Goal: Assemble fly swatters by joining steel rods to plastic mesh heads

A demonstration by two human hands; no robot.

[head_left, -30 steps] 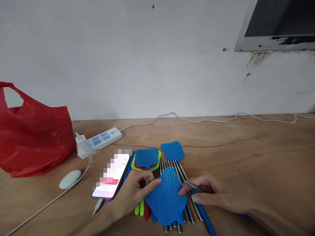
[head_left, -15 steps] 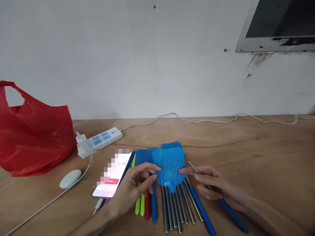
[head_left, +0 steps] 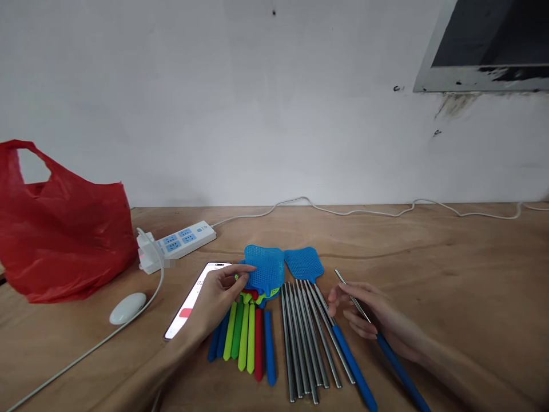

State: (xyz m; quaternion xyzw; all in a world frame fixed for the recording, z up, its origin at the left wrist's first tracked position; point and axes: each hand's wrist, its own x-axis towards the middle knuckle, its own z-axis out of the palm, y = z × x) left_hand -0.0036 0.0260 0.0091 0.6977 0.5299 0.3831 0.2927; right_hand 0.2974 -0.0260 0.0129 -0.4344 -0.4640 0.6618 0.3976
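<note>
My left hand (head_left: 221,294) pinches the left edge of a blue perforated fly swatter head (head_left: 265,270), above a stack of other heads with red and yellow-green edges showing. Whether that head rests on the stack or hovers is unclear. My right hand (head_left: 364,309) is closed around a thin metal rod with a blue handle (head_left: 398,366), its bare tip pointing up and away. Another blue swatter head (head_left: 304,264) lies apart to the right of the stack. Between my hands are several loose metal rods (head_left: 302,343), and a rod with a blue grip (head_left: 354,366) lies beside them.
Several coloured handle grips (head_left: 242,337) lie in a row below the heads. Left of them are a lit phone (head_left: 193,297), a white mouse (head_left: 127,309), a power strip (head_left: 184,240) and a red plastic bag (head_left: 68,240). A white cable (head_left: 355,212) runs along the wall.
My left hand has moved left with the blue swatter head, baring the rods and grips. My right hand's index finger has drawn back from that head; the rod stays in that hand.
</note>
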